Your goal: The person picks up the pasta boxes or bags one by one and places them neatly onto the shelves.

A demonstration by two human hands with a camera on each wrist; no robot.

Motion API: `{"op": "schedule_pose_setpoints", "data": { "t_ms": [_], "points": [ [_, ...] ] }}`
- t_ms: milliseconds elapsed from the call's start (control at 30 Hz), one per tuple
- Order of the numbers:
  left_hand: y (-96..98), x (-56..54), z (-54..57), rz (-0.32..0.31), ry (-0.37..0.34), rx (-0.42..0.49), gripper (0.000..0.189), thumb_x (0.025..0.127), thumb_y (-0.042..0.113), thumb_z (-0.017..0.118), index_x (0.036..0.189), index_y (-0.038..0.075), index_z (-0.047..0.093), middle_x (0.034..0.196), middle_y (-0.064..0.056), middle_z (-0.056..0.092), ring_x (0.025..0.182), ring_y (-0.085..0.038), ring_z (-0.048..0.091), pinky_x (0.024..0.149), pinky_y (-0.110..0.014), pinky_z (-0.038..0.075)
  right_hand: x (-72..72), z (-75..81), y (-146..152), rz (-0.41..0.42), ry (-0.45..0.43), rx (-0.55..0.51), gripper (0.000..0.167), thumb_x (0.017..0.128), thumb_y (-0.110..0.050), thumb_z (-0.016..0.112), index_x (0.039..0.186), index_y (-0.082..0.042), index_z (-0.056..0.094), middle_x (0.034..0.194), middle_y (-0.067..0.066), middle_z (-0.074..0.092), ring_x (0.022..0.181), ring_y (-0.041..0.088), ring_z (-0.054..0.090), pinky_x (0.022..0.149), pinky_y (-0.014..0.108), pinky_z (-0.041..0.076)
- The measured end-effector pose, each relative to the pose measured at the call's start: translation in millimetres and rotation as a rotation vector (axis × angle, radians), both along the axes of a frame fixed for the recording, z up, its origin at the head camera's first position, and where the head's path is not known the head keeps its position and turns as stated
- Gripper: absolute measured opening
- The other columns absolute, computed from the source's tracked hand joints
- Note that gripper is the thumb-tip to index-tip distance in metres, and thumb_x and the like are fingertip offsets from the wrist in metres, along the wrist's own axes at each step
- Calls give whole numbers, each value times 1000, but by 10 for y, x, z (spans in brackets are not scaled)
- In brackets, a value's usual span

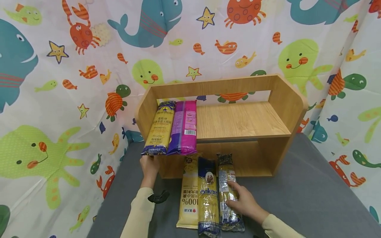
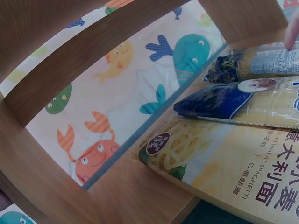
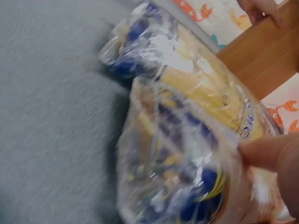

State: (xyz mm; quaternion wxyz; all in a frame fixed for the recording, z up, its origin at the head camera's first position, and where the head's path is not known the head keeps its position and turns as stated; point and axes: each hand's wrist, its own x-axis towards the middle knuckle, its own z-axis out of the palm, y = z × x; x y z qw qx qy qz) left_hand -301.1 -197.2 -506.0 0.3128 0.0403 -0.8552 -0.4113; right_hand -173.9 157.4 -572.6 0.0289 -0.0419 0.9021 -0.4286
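My right hand [image 1: 247, 203] grips the rightmost spaghetti pack [image 1: 227, 195], clear with a dark top end, its thumb and a finger on the wrapper. That pack lies beside a blue and yellow spaghetti pack [image 1: 208, 195] and a cream spaghetti pack [image 1: 189, 195]; their far ends reach into the lower level of the wooden shelf [image 1: 238, 132]. My left hand [image 1: 149, 168] holds the shelf's left side, its fingertips partly hidden in the head view. Above it, a yellow pasta pack [image 1: 160, 129] and a pink and purple pack [image 1: 184, 129] lie side by side on the upper level.
The shelf stands on a grey tabletop [image 1: 303, 191]. Behind and around it hangs a cloth [image 1: 178, 53] printed with sea animals. The upper packs overhang the front edge of their board.
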Motion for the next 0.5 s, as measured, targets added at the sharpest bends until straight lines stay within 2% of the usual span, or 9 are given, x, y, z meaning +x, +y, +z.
{"op": "schedule_pose_setpoints", "data": {
  "t_ms": [100, 200, 333, 500],
  "points": [
    [0, -7, 3, -3, 8, -4, 23, 103, 11, 57, 122, 1, 65, 101, -23, 74, 73, -32, 62, 64, -42, 46, -26, 14, -21, 21, 12, -12, 79, 67, -9, 88, 140, -7, 58, 125, 22, 67, 102, 34, 65, 82, 47, 53],
    [0, -8, -3, -2, 3, -5, 23, 102, 10, 57, 122, 1, 65, 98, -23, 74, 67, -29, 58, 60, -38, 41, -57, 30, -36, 34, 1, -29, 77, 67, -4, 87, 139, -5, 59, 132, 25, 65, 114, 42, 63, 90, 54, 53],
    [-3, -1, -6, 5, -10, -3, 23, 102, 10, 56, 122, 1, 66, 97, -23, 74, 65, -26, 55, 59, -37, 39, -86, 65, -45, 20, -64, -48, 77, 66, 0, 86, 138, -7, 59, 135, 25, 63, 116, 44, 61, 85, 52, 54],
    [-3, 0, 1, 8, -24, 0, 24, 102, 11, 56, 122, 1, 66, 101, -23, 74, 69, -28, 57, 62, -38, 42, -99, 88, -42, -2, -117, -51, 76, 66, 0, 86, 137, -9, 60, 136, 24, 61, 119, 45, 59, 81, 47, 54]
  ]
}}
